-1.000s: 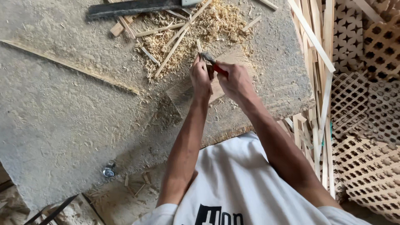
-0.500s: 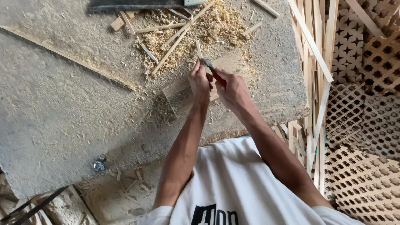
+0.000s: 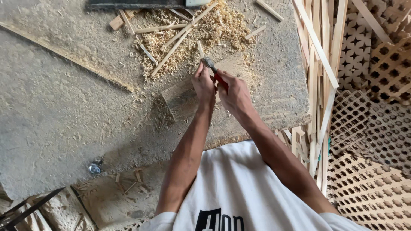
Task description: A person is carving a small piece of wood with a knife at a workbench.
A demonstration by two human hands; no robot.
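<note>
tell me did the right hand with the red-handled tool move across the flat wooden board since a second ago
No. The right hand stays over the same near edge of the flat wooden board, red-handled tool pointing at the shavings pile; only the camera shifted.

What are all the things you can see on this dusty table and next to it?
Tool with red handle: one, grey metal tip, gripped in the right hand, tip near a thin stick.
Flat wooden block: one, pale brown, under both hands.
Wood shavings: one heap, yellowish, at the far side of the table.
Thin sticks: several, pale wood, lying in the shavings.
Table: one, grey and dusty.
Long strips: many, pale wood, stacked on the right.
Lattice panels: several, light wood, far right.
Small metal thing: one, silvery, near the table's front edge.
Left hand: one, on the block.
Right hand: one, holding the tool.
</note>
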